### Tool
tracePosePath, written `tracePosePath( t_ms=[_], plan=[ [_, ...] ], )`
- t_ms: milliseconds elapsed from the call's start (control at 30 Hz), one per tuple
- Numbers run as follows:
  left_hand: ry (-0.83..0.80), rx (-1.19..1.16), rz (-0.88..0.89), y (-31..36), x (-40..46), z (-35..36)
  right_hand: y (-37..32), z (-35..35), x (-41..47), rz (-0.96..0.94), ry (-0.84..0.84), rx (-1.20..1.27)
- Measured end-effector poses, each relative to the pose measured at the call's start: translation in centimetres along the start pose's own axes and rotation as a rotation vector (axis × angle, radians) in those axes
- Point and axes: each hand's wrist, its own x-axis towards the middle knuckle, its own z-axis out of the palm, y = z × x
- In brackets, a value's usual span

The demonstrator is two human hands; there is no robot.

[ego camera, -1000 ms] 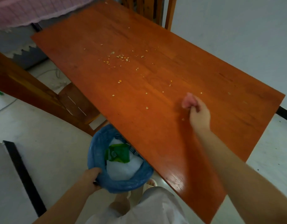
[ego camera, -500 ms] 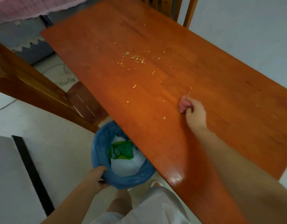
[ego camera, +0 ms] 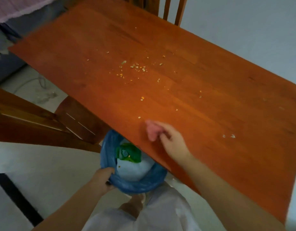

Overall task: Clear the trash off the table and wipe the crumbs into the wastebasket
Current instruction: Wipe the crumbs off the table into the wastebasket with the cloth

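My left hand (ego camera: 102,178) grips the rim of the blue-bagged wastebasket (ego camera: 135,185), holding it under the worktop's (ego camera: 227,114) near edge to catch crumbs (ego camera: 137,67). My right hand (ego camera: 173,142) pinches a pink cloth (ego camera: 152,130) by that edge, crumbs scattered mid-worktop beyond.

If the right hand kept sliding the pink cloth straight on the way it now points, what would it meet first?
Probably the table's near edge: the right hand points the pink cloth there, with the blue-lined wastebasket held below.
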Motion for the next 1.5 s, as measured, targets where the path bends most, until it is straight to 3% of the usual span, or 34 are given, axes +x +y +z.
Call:
tracePosePath(
  t_ms=[133, 267, 367, 533, 733, 867, 933, 1067, 1167, 1233, 1300, 1500],
  plan=[
    [0.004, 0.009, -0.007, 0.9, 0.0, -0.5, 3.2, -11.3, 8.5, 0.112, 0.470, -0.102],
    [0.064, -0.028, -0.025, 0.9, -0.4, -0.3, 5.2, -16.4, 12.3, 0.342, 0.595, -0.196],
    [0.098, -0.048, -0.027, 0.9, -0.5, -0.1, 4.6, -13.0, 12.5, 0.247, 0.532, -0.300],
    [0.121, -0.137, 0.003, 0.9, -0.6, 0.3, 2.8, -3.1, 9.2, -0.047, 0.249, -0.326],
    [0.127, -0.200, 0.012, 1.3, -0.5, -0.1, 0.3, 6.4, 0.6, -0.182, -0.085, -0.215],
    [0.122, -0.230, 0.018, 1.6, -0.7, -0.6, -1.7, 8.2, -0.6, -0.209, -0.331, -0.037],
    [0.120, -0.239, 0.025, 2.0, -0.8, -1.0, -3.2, 6.6, 2.3, -0.197, -0.278, 0.039],
    [0.084, -0.240, 0.044, 3.6, -1.2, -2.0, -2.7, 1.4, 14.3, -0.091, 0.136, -0.080],
    [0.077, -0.191, 0.043, 5.0, -0.8, -2.7, -1.8, -0.5, 18.9, 0.056, 0.216, -0.190],
    [0.078, -0.162, 0.042, 6.1, -0.5, -3.2, -1.9, 0.8, 18.2, 0.055, 0.248, -0.268],
    [0.078, -0.144, 0.038, 7.2, -0.1, -3.7, -2.3, 3.6, 15.8, -0.037, 0.191, -0.296],
    [0.061, -0.129, 0.039, 9.6, 1.1, -4.6, -2.9, 12.6, 6.9, -0.261, -0.209, -0.270]
  ],
)
